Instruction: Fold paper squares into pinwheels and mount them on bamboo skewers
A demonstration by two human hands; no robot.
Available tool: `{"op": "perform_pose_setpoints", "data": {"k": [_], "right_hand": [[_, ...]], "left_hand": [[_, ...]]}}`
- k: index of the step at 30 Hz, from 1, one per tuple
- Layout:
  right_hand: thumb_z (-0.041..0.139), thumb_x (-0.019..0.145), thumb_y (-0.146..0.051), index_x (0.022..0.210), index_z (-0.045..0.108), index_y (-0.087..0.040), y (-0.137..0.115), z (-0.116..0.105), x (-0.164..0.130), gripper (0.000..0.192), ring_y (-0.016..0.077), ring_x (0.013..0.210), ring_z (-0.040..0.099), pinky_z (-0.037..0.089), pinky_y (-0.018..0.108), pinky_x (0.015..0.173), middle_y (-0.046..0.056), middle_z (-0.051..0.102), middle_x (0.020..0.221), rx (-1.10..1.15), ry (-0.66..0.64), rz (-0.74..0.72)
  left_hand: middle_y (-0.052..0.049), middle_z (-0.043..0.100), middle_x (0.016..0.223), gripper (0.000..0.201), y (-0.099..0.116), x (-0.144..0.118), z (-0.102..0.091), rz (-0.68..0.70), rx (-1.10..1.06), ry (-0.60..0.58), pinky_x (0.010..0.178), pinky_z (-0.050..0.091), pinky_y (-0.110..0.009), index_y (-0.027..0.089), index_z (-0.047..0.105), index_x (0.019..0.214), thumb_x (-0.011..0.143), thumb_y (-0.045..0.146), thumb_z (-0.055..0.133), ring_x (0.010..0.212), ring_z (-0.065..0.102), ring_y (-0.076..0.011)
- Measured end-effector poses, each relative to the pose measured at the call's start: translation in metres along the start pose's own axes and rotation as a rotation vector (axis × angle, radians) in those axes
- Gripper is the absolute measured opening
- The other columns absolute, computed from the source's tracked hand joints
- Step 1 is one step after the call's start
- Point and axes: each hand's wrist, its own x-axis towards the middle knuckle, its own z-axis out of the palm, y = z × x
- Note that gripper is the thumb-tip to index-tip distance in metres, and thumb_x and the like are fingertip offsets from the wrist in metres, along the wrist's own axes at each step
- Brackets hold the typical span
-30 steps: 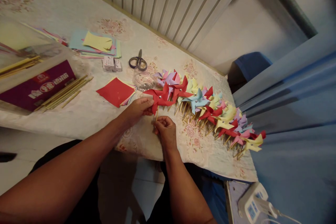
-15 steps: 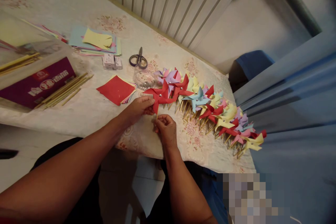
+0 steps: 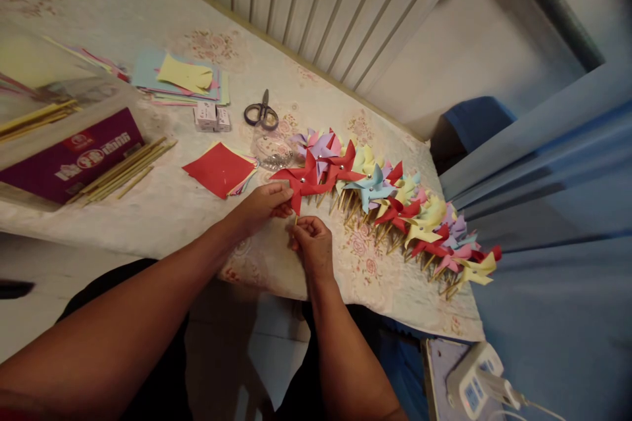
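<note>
A red paper pinwheel [image 3: 303,179] with a shiny pin at its centre is in front of me, held from both sides. My left hand [image 3: 270,200] is closed, its fingertips at the pinwheel's left lower blade. Below the blades, my right hand [image 3: 313,238] pinches the thin wooden stick [image 3: 296,218]. Close to the right lies a long row of finished pinwheels [image 3: 395,200] in red, yellow, blue, pink and purple. Left of my left hand rests a stack of square paper sheets [image 3: 221,170], red on top.
Black-handled scissors [image 3: 261,115] and a clear container of pins [image 3: 276,156] lie behind the hands. Small boxes [image 3: 211,116] stand by stacked coloured paper [image 3: 148,72]. Wooden sticks [image 3: 126,171] lie beside a purple-labelled box [image 3: 74,158]. A power strip [image 3: 476,381] sits at lower right.
Both hands keep almost the same place on the red pinwheel. The view has shifted very slightly. The lower right corner, blurred out before, now shows the power strip.
</note>
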Motion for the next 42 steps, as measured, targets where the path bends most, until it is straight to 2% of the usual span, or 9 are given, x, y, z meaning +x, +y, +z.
{"op": "perform_pose_setpoints", "data": {"k": [7, 11, 17, 24, 30, 42], "right_hand": [[0.074, 0.066, -0.028, 0.078, 0.063, -0.021, 0.002, 0.000, 0.001, 0.018, 0.0078, 0.040, 0.048, 0.036, 0.020, 0.042, -0.008, 0.059, 0.053, 0.023, 0.006, -0.009], [0.074, 0.067, -0.028, 0.079, 0.063, -0.020, 0.002, 0.000, 0.000, 0.018, 0.0078, 0.041, 0.048, 0.036, 0.020, 0.043, -0.008, 0.060, 0.054, 0.025, 0.010, -0.002], [0.075, 0.065, -0.027, 0.078, 0.062, -0.021, 0.001, 0.000, 0.001, 0.019, 0.0073, 0.039, 0.046, 0.035, 0.020, 0.042, -0.008, 0.059, 0.053, 0.031, 0.014, 0.012], [0.075, 0.066, -0.025, 0.077, 0.063, -0.019, 0.001, 0.001, 0.001, 0.018, 0.0062, 0.040, 0.047, 0.034, 0.019, 0.043, -0.008, 0.060, 0.054, 0.029, 0.008, -0.002], [0.076, 0.065, -0.027, 0.077, 0.063, -0.019, 0.003, 0.001, 0.002, 0.019, 0.0066, 0.039, 0.047, 0.032, 0.020, 0.042, -0.008, 0.060, 0.054, 0.031, 0.004, 0.002], [0.074, 0.067, -0.028, 0.078, 0.064, -0.019, 0.001, 0.001, 0.000, 0.018, 0.0071, 0.039, 0.046, 0.034, 0.019, 0.043, -0.009, 0.057, 0.049, -0.013, -0.015, 0.011]], "left_hand": [[-0.001, 0.064, 0.065, 0.032, 0.003, -0.004, -0.003, -0.006, 0.041, 0.023, 0.059, 0.045, -0.024, 0.017, 0.061, 0.071, 0.073, 0.044, 0.079, 0.058, 0.058, -0.0113], [-0.003, 0.068, 0.076, 0.031, 0.006, -0.006, -0.010, 0.033, 0.013, 0.103, 0.062, 0.046, -0.025, 0.016, 0.063, 0.081, 0.073, 0.041, 0.080, 0.061, 0.060, -0.0112], [-0.003, 0.071, 0.080, 0.031, 0.011, -0.007, -0.013, 0.054, -0.017, 0.215, 0.066, 0.048, -0.026, 0.014, 0.065, 0.092, 0.068, 0.028, 0.079, 0.063, 0.061, -0.0107], [-0.005, 0.074, 0.085, 0.028, 0.016, -0.008, -0.015, 0.088, -0.054, 0.200, 0.065, 0.048, -0.025, 0.014, 0.065, 0.088, 0.071, 0.031, 0.079, 0.066, 0.062, -0.0111], [-0.005, 0.073, 0.080, 0.028, 0.015, -0.004, -0.017, 0.101, -0.083, 0.198, 0.062, 0.046, -0.024, 0.015, 0.061, 0.085, 0.076, 0.036, 0.076, 0.062, 0.061, -0.0104], [-0.002, 0.070, 0.074, 0.025, 0.014, 0.001, -0.015, 0.182, 0.085, 0.240, 0.061, 0.043, -0.026, 0.016, 0.061, 0.078, 0.078, 0.041, 0.067, 0.060, 0.056, -0.0113]]}}
